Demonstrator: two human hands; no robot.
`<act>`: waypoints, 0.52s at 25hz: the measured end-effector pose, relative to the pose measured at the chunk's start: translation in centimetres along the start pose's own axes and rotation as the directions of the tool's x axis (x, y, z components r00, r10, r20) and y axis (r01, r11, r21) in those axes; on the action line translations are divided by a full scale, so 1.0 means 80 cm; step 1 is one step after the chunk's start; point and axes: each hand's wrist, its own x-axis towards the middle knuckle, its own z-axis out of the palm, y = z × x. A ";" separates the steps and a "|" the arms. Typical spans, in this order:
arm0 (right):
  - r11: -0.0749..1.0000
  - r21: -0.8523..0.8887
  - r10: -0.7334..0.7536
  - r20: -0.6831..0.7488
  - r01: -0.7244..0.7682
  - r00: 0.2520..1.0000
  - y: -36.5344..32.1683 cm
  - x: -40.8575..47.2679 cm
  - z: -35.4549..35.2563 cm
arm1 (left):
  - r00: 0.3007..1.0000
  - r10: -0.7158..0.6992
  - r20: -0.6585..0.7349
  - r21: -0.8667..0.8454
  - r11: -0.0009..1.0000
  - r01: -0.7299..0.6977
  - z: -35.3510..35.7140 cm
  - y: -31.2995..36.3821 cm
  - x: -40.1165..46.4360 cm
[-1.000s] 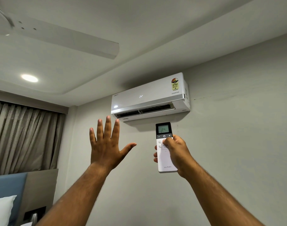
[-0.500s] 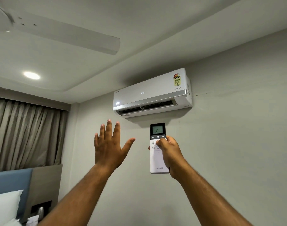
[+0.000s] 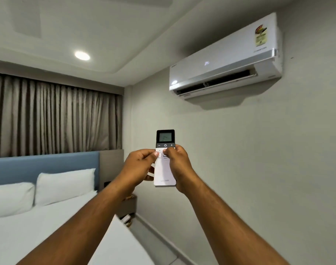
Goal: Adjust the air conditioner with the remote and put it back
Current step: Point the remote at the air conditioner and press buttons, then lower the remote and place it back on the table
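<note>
A white remote (image 3: 165,173) with a dark top and a lit screen reading 24 stands upright in front of me. My right hand (image 3: 177,166) grips its right side, thumb on the buttons below the screen. My left hand (image 3: 139,167) holds its left edge, thumb on the left buttons. The white air conditioner (image 3: 224,60) hangs high on the wall at the upper right, its louvre open and a faint number lit on its front.
A bed (image 3: 29,226) with white sheets and two pillows (image 3: 66,185) fills the lower left, against a blue headboard (image 3: 45,167). Grey curtains (image 3: 54,117) hang behind it. A bedside table (image 3: 129,204) stands in the corner below my hands.
My left hand, raised open before, has come down and taken the remote's left side. My view has dropped and turned left, bringing the bed in.
</note>
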 end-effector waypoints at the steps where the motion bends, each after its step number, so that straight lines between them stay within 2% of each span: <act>1: 0.999 0.034 0.026 0.037 -0.027 0.999 0.012 -0.003 0.017 | 0.998 -0.045 -0.043 -0.015 0.999 0.045 -0.012 -0.009 -0.011; 6: 0.982 0.082 0.152 0.175 -0.169 0.973 0.078 -0.021 0.090 | 0.947 -0.240 -0.212 -0.020 0.970 0.241 -0.073 -0.066 -0.065; 13: 0.948 -0.043 0.308 0.380 -0.315 0.872 0.198 -0.074 0.170 | 0.812 -0.473 -0.343 -0.038 0.871 0.491 -0.133 -0.159 -0.172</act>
